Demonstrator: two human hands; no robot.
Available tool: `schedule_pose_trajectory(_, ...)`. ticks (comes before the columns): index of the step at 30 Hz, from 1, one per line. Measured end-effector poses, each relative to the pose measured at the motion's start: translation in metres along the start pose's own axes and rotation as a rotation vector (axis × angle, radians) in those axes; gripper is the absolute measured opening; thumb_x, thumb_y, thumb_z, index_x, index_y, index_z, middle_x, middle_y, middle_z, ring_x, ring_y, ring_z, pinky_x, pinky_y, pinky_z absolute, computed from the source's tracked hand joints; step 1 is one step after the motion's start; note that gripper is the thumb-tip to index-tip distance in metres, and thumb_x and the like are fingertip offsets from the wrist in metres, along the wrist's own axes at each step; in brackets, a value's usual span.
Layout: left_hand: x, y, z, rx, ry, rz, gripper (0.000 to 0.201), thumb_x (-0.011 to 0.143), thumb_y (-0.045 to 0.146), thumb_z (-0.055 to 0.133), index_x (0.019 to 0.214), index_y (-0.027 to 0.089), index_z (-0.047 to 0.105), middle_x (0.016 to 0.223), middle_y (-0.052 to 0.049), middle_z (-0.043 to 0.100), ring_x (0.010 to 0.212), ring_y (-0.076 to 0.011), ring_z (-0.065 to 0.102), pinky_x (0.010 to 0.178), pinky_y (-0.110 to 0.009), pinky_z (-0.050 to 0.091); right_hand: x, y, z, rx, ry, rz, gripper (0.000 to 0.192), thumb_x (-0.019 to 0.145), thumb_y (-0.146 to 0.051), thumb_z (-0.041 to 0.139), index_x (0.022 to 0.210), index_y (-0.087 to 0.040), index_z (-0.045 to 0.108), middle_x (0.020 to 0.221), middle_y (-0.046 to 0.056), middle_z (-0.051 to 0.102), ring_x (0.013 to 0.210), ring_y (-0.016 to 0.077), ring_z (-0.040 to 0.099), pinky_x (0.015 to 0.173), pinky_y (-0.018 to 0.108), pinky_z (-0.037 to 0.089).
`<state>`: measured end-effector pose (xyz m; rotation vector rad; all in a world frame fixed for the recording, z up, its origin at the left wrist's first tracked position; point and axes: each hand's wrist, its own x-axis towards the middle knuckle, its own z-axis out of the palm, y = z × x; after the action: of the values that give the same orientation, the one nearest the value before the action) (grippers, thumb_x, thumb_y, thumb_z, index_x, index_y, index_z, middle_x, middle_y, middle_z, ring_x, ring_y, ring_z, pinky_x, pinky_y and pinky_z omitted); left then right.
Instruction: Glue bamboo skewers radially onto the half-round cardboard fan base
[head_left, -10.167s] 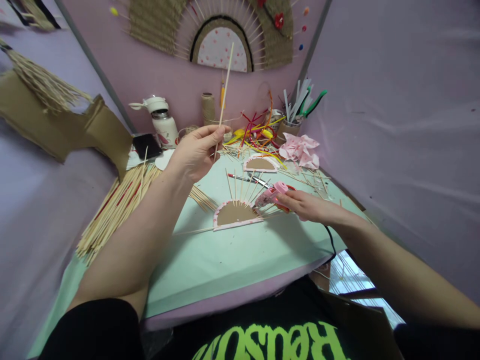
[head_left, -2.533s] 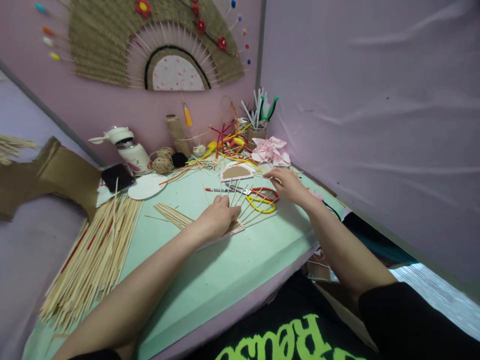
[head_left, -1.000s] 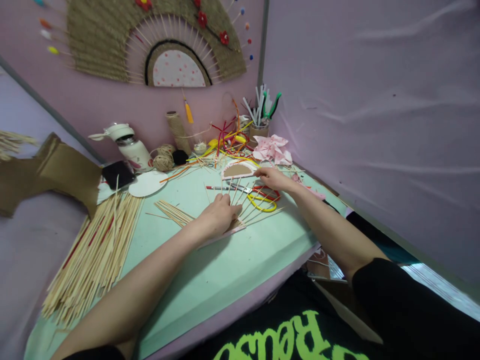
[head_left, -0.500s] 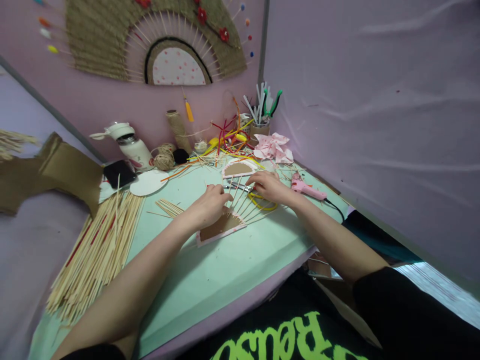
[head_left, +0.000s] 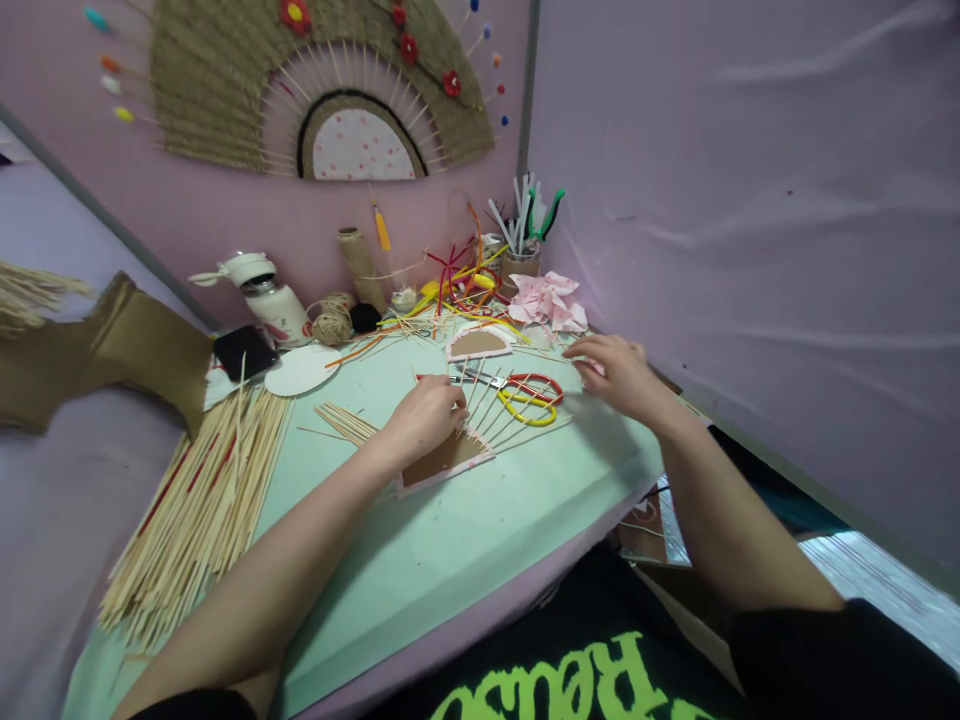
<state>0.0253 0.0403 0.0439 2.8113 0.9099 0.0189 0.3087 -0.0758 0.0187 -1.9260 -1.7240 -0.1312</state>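
A brown cardboard half-disc (head_left: 442, 462) with a pink rim lies on the mint table top (head_left: 465, 540). Thin bamboo sticks (head_left: 501, 412) fan out from it. My left hand (head_left: 421, 418) rests on its upper edge, fingers curled down on the card and the stick ends. My right hand (head_left: 621, 372) is at the right table edge, over the spot where the pink glue gun lay. Only a bit of pink shows under the fingers, so its grip is hidden. Yellow and red scissors (head_left: 531, 400) lie between my hands.
A second half-disc (head_left: 478, 343) lies behind the scissors. A big pile of sticks (head_left: 199, 495) and a small bundle (head_left: 343, 420) are at left. Bottle (head_left: 271, 302), phone (head_left: 244, 350), twine spool (head_left: 358, 262), cup of pipe cleaners (head_left: 521, 262) and pink fabric (head_left: 551, 300) line the back.
My right hand went from the fanned sticks to the right edge and now covers the glue gun. My left hand stayed on the half-disc, which shifted slightly.
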Motion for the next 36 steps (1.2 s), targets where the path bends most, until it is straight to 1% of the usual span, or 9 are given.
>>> schedule_pose_trajectory(4, 0.013, 0.008, 0.0, 0.092, -0.061, -0.058, 0.024, 0.09, 0.025, 0.053, 0.094, 0.018, 0.076, 0.1, -0.011, 0.073, 0.1, -0.0248, 0.064, 0.087, -0.034, 0.049, -0.01, 0.047, -0.021, -0.187, -0.077, 0.207, 0.03, 0.086, -0.035, 0.059, 0.111, -0.027, 0.073, 0.118, 0.013, 0.071, 0.109, 0.0382, 0.06, 0.087, 0.052, 0.044)
schedule_pose_trajectory(8, 0.034, 0.014, 0.003, 0.149, -0.108, -0.125, 0.023, 0.088, 0.026, 0.057, 0.096, 0.017, 0.077, 0.104, -0.013, 0.075, 0.102, -0.0261, 0.067, 0.087, -0.033, 0.051, -0.014, 0.07, -0.033, -0.273, -0.25, 0.341, 0.043, 0.083, -0.039, 0.062, 0.121, -0.023, 0.071, 0.119, 0.015, 0.07, 0.11, 0.0377, 0.062, 0.089, 0.05, 0.048)
schedule_pose_trajectory(13, 0.051, 0.023, 0.008, 0.192, -0.119, -0.196, 0.027, 0.088, 0.024, 0.056, 0.101, 0.013, 0.077, 0.106, -0.018, 0.075, 0.103, -0.0281, 0.069, 0.085, -0.032, 0.053, -0.015, 0.076, -0.036, -0.247, -0.387, 0.326, 0.053, 0.087, -0.04, 0.054, 0.132, -0.015, 0.064, 0.13, 0.017, 0.066, 0.118, 0.0348, 0.061, 0.098, 0.044, 0.047)
schedule_pose_trajectory(18, 0.058, 0.029, 0.011, 0.198, -0.126, -0.232, 0.026, 0.083, 0.015, 0.056, 0.099, 0.011, 0.077, 0.107, -0.021, 0.074, 0.101, -0.0279, 0.07, 0.085, -0.031, 0.053, -0.016, 0.079, -0.033, -0.218, -0.429, 0.365, 0.054, 0.085, -0.041, 0.055, 0.133, -0.017, 0.063, 0.135, 0.015, 0.065, 0.122, 0.0339, 0.06, 0.099, 0.041, 0.047)
schedule_pose_trajectory(22, 0.061, 0.031, 0.015, 0.172, -0.122, -0.239, 0.024, 0.077, 0.012, 0.061, 0.094, 0.01, 0.077, 0.103, -0.022, 0.074, 0.097, -0.0292, 0.071, 0.081, -0.031, 0.053, -0.017, 0.076, -0.033, -0.201, -0.452, 0.399, 0.056, 0.085, -0.04, 0.055, 0.134, -0.014, 0.062, 0.135, 0.016, 0.064, 0.122, 0.0344, 0.06, 0.099, 0.042, 0.047)
schedule_pose_trajectory(26, 0.059, 0.029, 0.012, 0.128, -0.059, -0.217, 0.026, 0.081, 0.013, 0.052, 0.092, 0.01, 0.076, 0.101, -0.02, 0.074, 0.095, -0.0279, 0.07, 0.077, -0.031, 0.05, -0.016, 0.069, -0.03, -0.234, -0.468, 0.388, 0.055, 0.086, -0.043, 0.053, 0.131, -0.014, 0.064, 0.132, 0.019, 0.065, 0.119, 0.0348, 0.062, 0.094, 0.04, 0.048)
schedule_pose_trajectory(31, 0.045, 0.017, -0.014, 0.024, 0.069, -0.202, 0.029, 0.089, 0.025, 0.044, 0.09, 0.017, 0.072, 0.092, -0.01, 0.074, 0.085, -0.0213, 0.066, 0.068, -0.029, 0.044, -0.014, 0.073, -0.016, -0.271, -0.454, 0.315, 0.047, 0.082, -0.043, 0.062, 0.121, -0.018, 0.07, 0.121, 0.016, 0.07, 0.107, 0.0312, 0.065, 0.084, 0.035, 0.047)
schedule_pose_trajectory(34, 0.032, 0.005, -0.034, -0.225, 0.218, -0.234, 0.02, 0.085, 0.027, 0.049, 0.079, 0.018, 0.066, 0.075, -0.003, 0.068, 0.07, -0.0169, 0.059, 0.061, -0.027, 0.039, -0.013, 0.076, -0.006, -0.292, -0.445, 0.258, 0.037, 0.079, -0.038, 0.064, 0.109, -0.018, 0.073, 0.106, 0.014, 0.073, 0.096, 0.0279, 0.066, 0.076, 0.032, 0.045)
schedule_pose_trajectory(36, 0.025, -0.004, -0.046, -0.339, 0.276, -0.234, 0.017, 0.083, 0.027, 0.052, 0.072, 0.018, 0.061, 0.068, 0.0, 0.062, 0.064, -0.0143, 0.053, 0.058, -0.026, 0.036, -0.013, 0.075, -0.001, -0.295, -0.422, 0.238, 0.033, 0.079, -0.038, 0.063, 0.103, -0.018, 0.074, 0.098, 0.013, 0.072, 0.09, 0.0262, 0.065, 0.071, 0.031, 0.042)
